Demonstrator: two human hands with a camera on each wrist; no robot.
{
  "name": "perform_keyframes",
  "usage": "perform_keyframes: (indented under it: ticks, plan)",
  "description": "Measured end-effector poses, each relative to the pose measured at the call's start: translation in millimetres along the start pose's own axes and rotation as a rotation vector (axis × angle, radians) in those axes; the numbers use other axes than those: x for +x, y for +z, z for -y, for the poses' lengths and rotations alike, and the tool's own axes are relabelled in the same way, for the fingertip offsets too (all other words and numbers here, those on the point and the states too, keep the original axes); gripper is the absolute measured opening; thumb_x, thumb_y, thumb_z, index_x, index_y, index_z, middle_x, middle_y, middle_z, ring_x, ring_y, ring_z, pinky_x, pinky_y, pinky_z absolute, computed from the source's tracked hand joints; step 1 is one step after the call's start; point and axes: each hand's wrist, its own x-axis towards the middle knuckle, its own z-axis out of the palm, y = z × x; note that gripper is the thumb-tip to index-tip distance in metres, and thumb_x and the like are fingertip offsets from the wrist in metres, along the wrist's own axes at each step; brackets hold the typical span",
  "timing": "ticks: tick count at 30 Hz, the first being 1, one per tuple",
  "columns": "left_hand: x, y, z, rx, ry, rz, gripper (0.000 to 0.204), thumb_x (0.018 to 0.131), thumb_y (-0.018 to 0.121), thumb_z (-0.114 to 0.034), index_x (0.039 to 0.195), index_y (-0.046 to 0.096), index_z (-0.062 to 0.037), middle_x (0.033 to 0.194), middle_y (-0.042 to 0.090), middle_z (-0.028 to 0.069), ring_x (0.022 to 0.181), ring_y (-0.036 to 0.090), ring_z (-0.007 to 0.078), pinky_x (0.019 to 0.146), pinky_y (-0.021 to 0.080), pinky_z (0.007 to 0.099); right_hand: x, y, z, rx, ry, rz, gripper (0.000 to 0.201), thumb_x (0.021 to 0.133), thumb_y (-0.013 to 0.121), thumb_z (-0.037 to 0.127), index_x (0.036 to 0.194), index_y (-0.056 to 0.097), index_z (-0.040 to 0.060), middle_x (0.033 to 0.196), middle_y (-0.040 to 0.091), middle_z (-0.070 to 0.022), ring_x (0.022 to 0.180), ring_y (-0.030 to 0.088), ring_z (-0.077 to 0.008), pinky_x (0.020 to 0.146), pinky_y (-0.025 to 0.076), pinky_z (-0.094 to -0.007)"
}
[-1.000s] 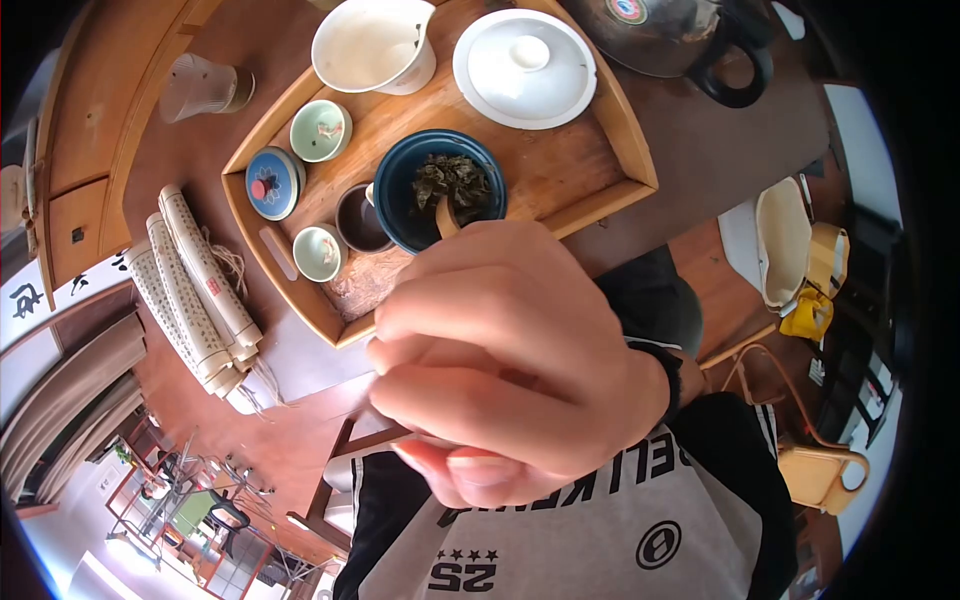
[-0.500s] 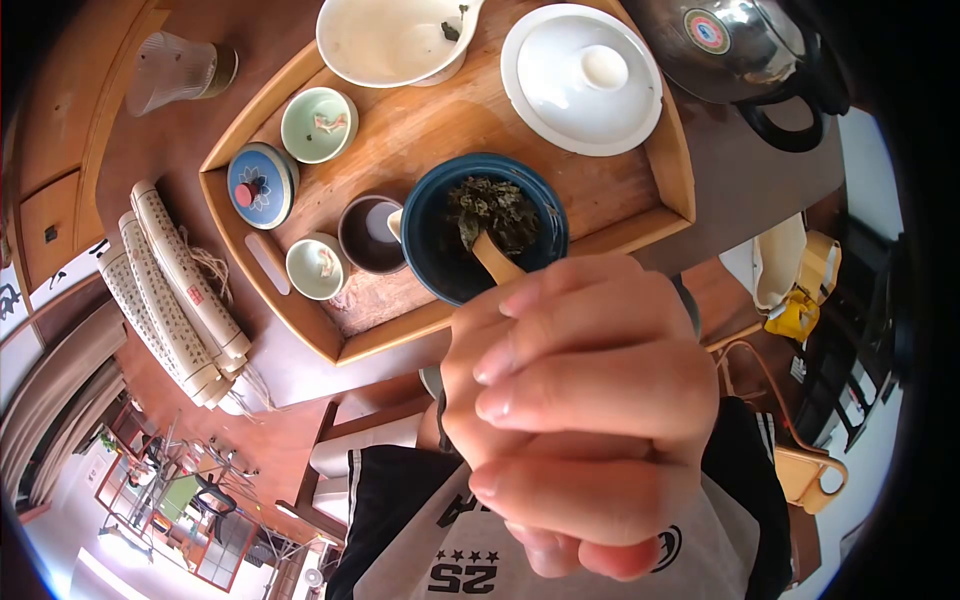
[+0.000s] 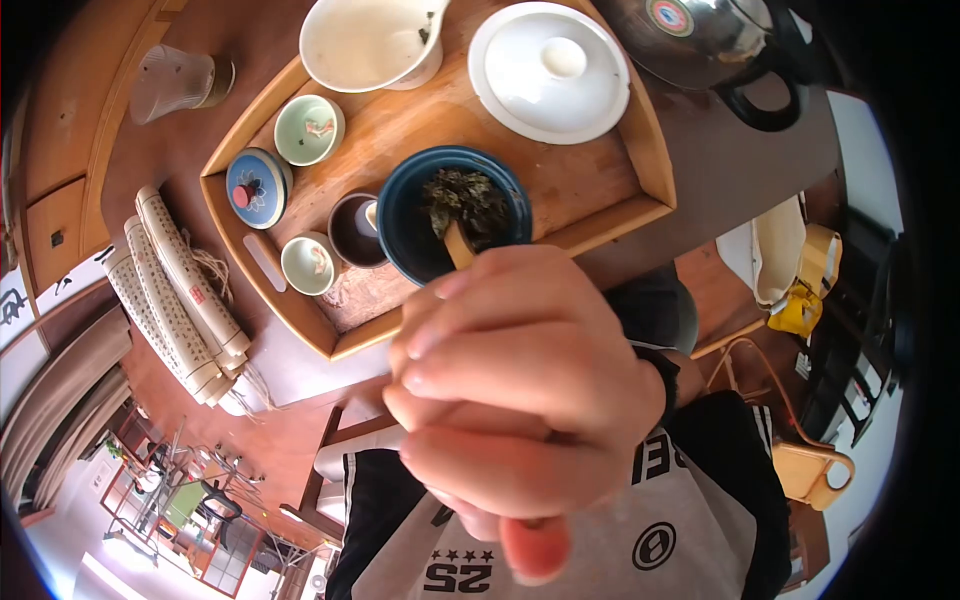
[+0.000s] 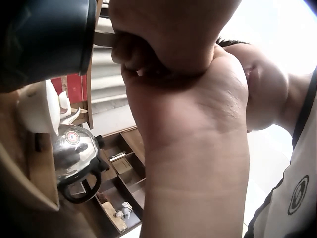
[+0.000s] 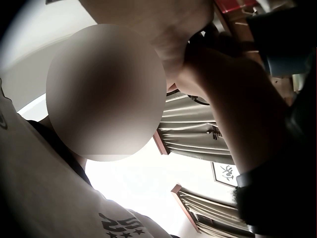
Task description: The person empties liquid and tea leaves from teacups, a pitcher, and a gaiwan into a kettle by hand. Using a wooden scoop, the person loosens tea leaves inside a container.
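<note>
A deep blue pot [image 3: 400, 170] with dark tea leaves [image 3: 465, 208] stands out near the middle of the head view. A flat wooden stick [image 3: 459, 246] runs from among the leaves, over the rim, to my clasped hands. My right hand [image 3: 530, 390] lies outermost, fingers curled over my left hand [image 4: 173, 25], which is mostly hidden under it. Together they grip the stick, close to the pot's near side. The pot's rim overlaps a brown cup [image 3: 350, 240] in the head view.
On the wooden tray [image 3: 560, 180] sit green cups [image 3: 309, 130], a blue lid [image 3: 258, 190], a white lid [image 3: 548, 75] and a pouring bowl [image 3: 365, 45]. A kettle [image 3: 690, 45] stands right, rolled bamboo scrolls [image 3: 180, 300] and a glass [image 3: 178, 84] left.
In the head view my clasped hands moved right, then back left, still gripping the stick. The pot looked apart from the brown cup half a second ago and now overlaps it.
</note>
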Motion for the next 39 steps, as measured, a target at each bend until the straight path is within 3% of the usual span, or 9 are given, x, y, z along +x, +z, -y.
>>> perform_keyframes:
  ticks: [2,6,7,11,21,26,30,32,39]
  plan:
    - [-1.3,4.1,-5.9,-0.017,0.012,0.017,0.063,0.097,0.035,-0.055,0.058,0.042,-0.0053,0.052,0.035,0.0028,0.046,0.036,0.0177,0.046,0.020,0.0306,2.9,-12.5,-1.4,0.086,-0.003,0.252,0.068,0.102,0.026,0.056,0.081,0.063,0.0025,0.086,0.059,-0.0123,0.071,0.057,-0.0212,0.069,0.048,-0.0373]
    - [-2.6,11.7,-15.4,-0.048,0.040,0.050,0.063,0.097,0.034,-0.055,0.059,0.042,-0.0054,0.052,0.035,0.0028,0.046,0.036,0.0177,0.047,0.021,0.0307,-4.8,-11.4,9.0,0.099,0.030,0.283,0.072,0.099,0.025,0.063,0.083,0.060,0.0027,0.092,0.057,-0.0109,0.078,0.056,-0.0227,0.071,0.046,-0.0372]
    - [-2.3,12.8,-17.1,-0.053,0.048,0.059,0.063,0.097,0.034,-0.055,0.059,0.042,-0.0054,0.052,0.035,0.0028,0.047,0.036,0.0177,0.047,0.021,0.0307,-1.9,-14.1,15.2,0.125,0.071,0.311,0.049,0.087,0.054,0.054,0.079,0.050,0.0062,0.092,0.045,-0.0102,0.087,0.051,-0.0280,0.077,0.043,-0.0429]
    - [-1.5,16.4,-22.1,-0.069,0.072,0.089,0.063,0.097,0.034,-0.055,0.059,0.042,-0.0055,0.052,0.035,0.0028,0.047,0.036,0.0178,0.047,0.021,0.0308,-3.0,-15.1,32.5,0.042,0.071,0.333,0.038,0.066,0.069,0.035,0.083,0.054,0.0043,0.098,0.048,-0.0112,0.092,0.052,-0.0290,0.084,0.044,-0.0454]
    - [2.5,23.3,-18.2,-0.098,0.096,0.152,0.063,0.097,0.034,-0.056,0.059,0.042,-0.0056,0.052,0.035,0.0028,0.047,0.037,0.0179,0.048,0.021,0.0310,-10.4,-6.7,31.3,-0.052,0.075,0.234,0.030,0.065,0.073,0.018,0.083,0.054,0.0041,0.095,0.048,-0.0101,0.091,0.053,-0.0268,0.087,0.045,-0.0435]
    - [1.2,22.7,-11.5,-0.094,0.084,0.169,0.063,0.096,0.034,-0.056,0.060,0.042,-0.0057,0.052,0.035,0.0029,0.048,0.037,0.0180,0.048,0.021,0.0311,-14.8,-0.4,19.9,-0.014,0.117,0.210,0.025,0.073,0.065,0.017,0.096,0.061,0.0088,0.100,0.053,-0.0074,0.093,0.057,-0.0273,0.084,0.048,-0.0470]
    - [-0.3,18.7,-6.8,-0.077,0.070,0.175,0.063,0.096,0.033,-0.056,0.060,0.043,-0.0058,0.052,0.035,0.0029,0.048,0.037,0.0180,0.048,0.021,0.0311,-12.3,0.9,15.4,-0.015,0.129,0.208,0.025,0.072,0.065,0.017,0.096,0.061,0.0099,0.099,0.053,-0.0062,0.090,0.056,-0.0262,0.081,0.048,-0.0439]
    - [-1.1,16.3,-4.7,-0.067,0.065,0.177,0.063,0.096,0.033,-0.056,0.060,0.043,-0.0058,0.052,0.035,0.0029,0.048,0.037,0.0180,0.048,0.021,0.0312,-7.2,-1.6,14.6,0.029,0.143,0.219,0.024,0.068,0.072,0.021,0.082,0.058,0.0064,0.091,0.047,-0.0061,0.089,0.052,-0.0241,0.085,0.042,-0.0386]
    - [-2.5,10.9,-2.4,-0.049,0.059,0.190,0.063,0.096,0.033,-0.057,0.060,0.043,-0.0060,0.052,0.035,0.0029,0.049,0.037,0.0181,0.049,0.021,0.0313,-5.3,-3.9,12.8,0.054,0.173,0.198,0.023,0.067,0.068,0.022,0.083,0.060,0.0077,0.091,0.048,-0.0057,0.090,0.052,-0.0235,0.085,0.041,-0.0385]
